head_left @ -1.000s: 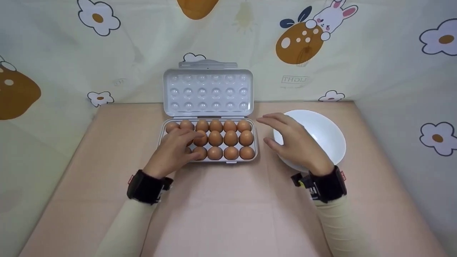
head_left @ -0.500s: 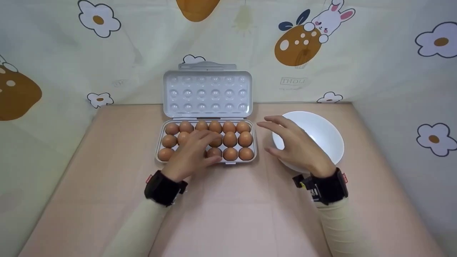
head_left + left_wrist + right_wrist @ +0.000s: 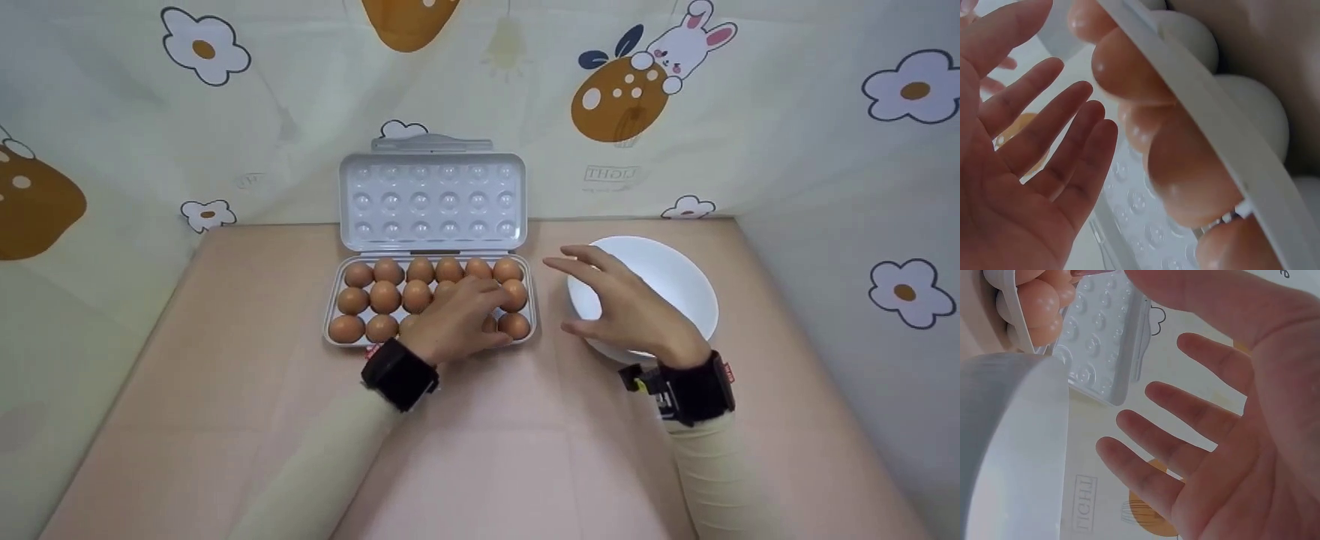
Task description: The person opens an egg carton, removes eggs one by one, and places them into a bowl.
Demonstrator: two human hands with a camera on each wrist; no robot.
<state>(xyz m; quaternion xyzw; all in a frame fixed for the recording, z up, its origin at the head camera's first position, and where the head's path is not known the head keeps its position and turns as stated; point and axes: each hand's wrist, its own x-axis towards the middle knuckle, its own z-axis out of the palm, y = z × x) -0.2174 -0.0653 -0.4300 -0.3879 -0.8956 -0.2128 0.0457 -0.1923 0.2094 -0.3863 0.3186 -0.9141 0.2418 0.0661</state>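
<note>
Eggs: eighteen cups in the egg tray (image 3: 331, 330), three rows of six; the brown eggs (image 3: 385, 297) in the left half show plainly, while those in the right half of the middle and front rows are partly hidden under a hand.
Lid: the tray lid (image 3: 433, 202) stands open and upright behind the tray, leaning toward the patterned cloth (image 3: 225, 112).
Left hand: the left hand (image 3: 459, 319) lies over the right part of the tray, fingertips at the eggs in the middle row near the right end. A second ago it sat over the left columns; it has slid rightward along the rows, and the left eggs it covered are bare again.
Left fingers: the left wrist view shows the fingers (image 3: 1044, 135) straight and slightly spread, palm open, beside the eggs; nothing is gripped.
Meaning: my guess is that the hand is choosing an egg near the right end, the side closest to the bowl; no egg has left its cup.
Right hand: the right hand (image 3: 626, 304) hovers at the left rim of the white bowl (image 3: 675, 281), about where it was before.
Right fingers: spread and relaxed (image 3: 1185, 410), holding nothing.
Table: the pink table (image 3: 487, 450) carries tray and bowl, just apart.
</note>
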